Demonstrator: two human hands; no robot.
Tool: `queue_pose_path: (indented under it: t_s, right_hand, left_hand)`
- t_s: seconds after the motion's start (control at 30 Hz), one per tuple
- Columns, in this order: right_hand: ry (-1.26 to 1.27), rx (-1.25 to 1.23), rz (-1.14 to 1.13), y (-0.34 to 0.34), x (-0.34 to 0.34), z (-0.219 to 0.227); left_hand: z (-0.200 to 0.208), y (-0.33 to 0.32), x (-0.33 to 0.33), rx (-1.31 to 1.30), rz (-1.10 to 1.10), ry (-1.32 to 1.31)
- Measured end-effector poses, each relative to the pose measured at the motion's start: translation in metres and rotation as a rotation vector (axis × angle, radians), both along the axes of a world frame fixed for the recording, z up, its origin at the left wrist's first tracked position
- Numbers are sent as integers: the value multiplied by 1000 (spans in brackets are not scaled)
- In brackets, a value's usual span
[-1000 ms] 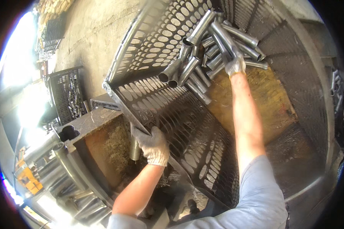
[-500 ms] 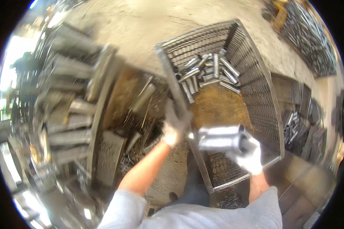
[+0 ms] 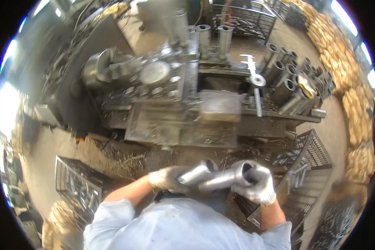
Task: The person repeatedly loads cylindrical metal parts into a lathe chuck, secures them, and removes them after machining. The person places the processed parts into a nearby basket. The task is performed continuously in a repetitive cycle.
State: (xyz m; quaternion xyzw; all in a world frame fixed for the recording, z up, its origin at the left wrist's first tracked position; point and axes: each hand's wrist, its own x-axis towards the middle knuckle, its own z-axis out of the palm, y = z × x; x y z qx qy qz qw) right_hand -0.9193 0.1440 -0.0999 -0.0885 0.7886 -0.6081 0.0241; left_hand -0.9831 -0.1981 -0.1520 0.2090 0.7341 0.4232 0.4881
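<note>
Two shiny metal tubes are in my white-gloved hands, close in front of my body. My left hand (image 3: 166,178) is closed around the left tube (image 3: 195,174), which tilts up toward the right. My right hand (image 3: 259,186) grips the open end of the right tube (image 3: 224,178); its fingers curl over the rim. The tubes lie side by side and seem to touch. Beyond them stands a lathe-like machine with a chuck (image 3: 99,71) and a greasy metal bed (image 3: 158,121). A caliper (image 3: 251,66) lies on the machine's right side by a metal ring (image 3: 258,80).
Several upright tubes (image 3: 284,89) crowd the machine's right end; two more, including one tube (image 3: 225,41), stand at the back. A mesh basket (image 3: 321,156) sits at right, another basket (image 3: 66,171) at left. Metal shavings (image 3: 127,160) litter the floor. Tan bundles (image 3: 356,121) line the right side.
I have turned from the mesh basket to face the machine. Both tubes were in my right hand; now my left hand holds one of them, and both hands are close to my body.
</note>
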Motion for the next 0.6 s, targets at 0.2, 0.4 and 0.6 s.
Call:
queue_pose_path:
  t_s: [0.2, 0.4, 0.6]
  right_hand:
    - [680, 600, -321, -95, -90, 99]
    - [724, 700, -569, -142, -286, 174]
    - [403, 778, -226, -216, -492, 99]
  left_hand:
    - [0, -173, -13, 313, 738, 521]
    - [-20, -182, -139, 143, 905, 553]
    - [-59, -163, -160, 65, 757, 806]
